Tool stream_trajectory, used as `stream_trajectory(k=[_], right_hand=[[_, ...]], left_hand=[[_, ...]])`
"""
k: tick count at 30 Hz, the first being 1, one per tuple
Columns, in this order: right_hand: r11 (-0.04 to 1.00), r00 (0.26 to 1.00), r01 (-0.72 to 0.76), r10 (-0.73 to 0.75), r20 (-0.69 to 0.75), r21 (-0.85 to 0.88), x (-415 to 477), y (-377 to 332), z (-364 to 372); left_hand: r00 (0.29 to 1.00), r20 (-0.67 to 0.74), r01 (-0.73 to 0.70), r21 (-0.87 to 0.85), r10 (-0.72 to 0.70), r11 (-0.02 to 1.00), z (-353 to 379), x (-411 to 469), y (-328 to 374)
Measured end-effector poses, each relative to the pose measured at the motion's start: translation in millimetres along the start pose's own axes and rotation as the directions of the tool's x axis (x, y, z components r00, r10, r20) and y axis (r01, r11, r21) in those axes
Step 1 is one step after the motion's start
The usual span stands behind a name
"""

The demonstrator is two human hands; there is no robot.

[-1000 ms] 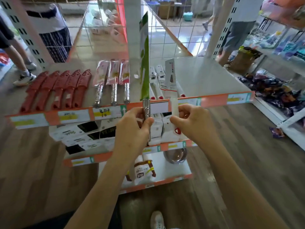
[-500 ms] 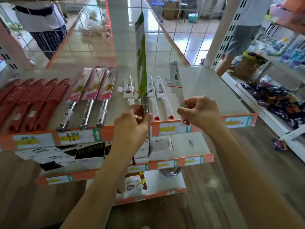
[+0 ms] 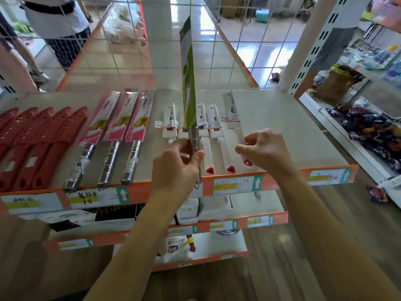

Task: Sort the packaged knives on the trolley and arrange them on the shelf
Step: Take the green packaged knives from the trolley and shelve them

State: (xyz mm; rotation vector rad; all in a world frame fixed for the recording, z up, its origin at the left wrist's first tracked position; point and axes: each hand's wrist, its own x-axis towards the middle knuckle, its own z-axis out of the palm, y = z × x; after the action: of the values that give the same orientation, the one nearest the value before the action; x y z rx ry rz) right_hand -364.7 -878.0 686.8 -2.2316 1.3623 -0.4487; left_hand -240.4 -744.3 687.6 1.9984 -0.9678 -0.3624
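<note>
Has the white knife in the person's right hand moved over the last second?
Yes. The white knife has gone forward past the orange shelf edge and down, beside the row of white knives.

Head camera looks forward and down, close over the shelf (image 3: 282,127).

Bare shelf (image 3: 293,131) right of my right hand (image 3: 263,152): open room. Left crowded: white knives (image 3: 213,127), steel-handled knives (image 3: 109,164), red sheaths (image 3: 32,144). Wire grid (image 3: 227,46) blocks back.
</note>
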Motion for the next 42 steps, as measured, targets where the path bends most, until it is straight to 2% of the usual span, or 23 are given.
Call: stream_trajectory(k=[8, 20, 27, 30, 34, 38, 42], right_hand=[[1.000, 1.000, -0.001, 0.001, -0.004, -0.019, 0.1, 5.1, 8.8], [0.990, 0.998, 0.013, -0.021, -0.054, -0.138, -3.8, 3.8, 12.6], [0.999, 1.000, 0.019, -0.019, 0.013, -0.030, -4.2, 8.4, 2.9], [0.995, 0.994, 0.095, -0.096, -0.055, -0.034, -5.1, 5.3, -5.7], [0.968, 0.953, 0.225, -0.195, -0.234, 0.109, -8.7, -10.5, -15.9], [0.946, 0.907, 0.269, -0.186, -0.377, 0.181, -7.3, -24.7, -22.1], [0.936, 0.900, 0.263, -0.151, -0.409, 0.233, -2.7, -27.1, -22.7]], left_hand=[[0.999, -0.014, -0.029, 0.001, 0.029, 1.000, 6.9, 1.4, -4.2], [1.000, -0.004, -0.014, 0.012, 0.014, 1.000, 9.9, 1.4, -0.2], [1.000, 0.002, -0.023, 0.022, 0.023, 1.000, 14.5, 0.3, 4.0], [0.998, 0.004, -0.056, 0.010, 0.056, 0.998, 18.8, -1.2, 7.2], [0.997, 0.012, -0.081, -0.003, 0.081, 0.997, 30.2, -3.2, 15.1], [0.996, 0.021, -0.091, -0.052, 0.092, 0.994, 43.3, -5.1, 27.8], [0.990, 0.028, -0.139, -0.066, 0.141, 0.988, 51.9, -7.3, 35.9]])
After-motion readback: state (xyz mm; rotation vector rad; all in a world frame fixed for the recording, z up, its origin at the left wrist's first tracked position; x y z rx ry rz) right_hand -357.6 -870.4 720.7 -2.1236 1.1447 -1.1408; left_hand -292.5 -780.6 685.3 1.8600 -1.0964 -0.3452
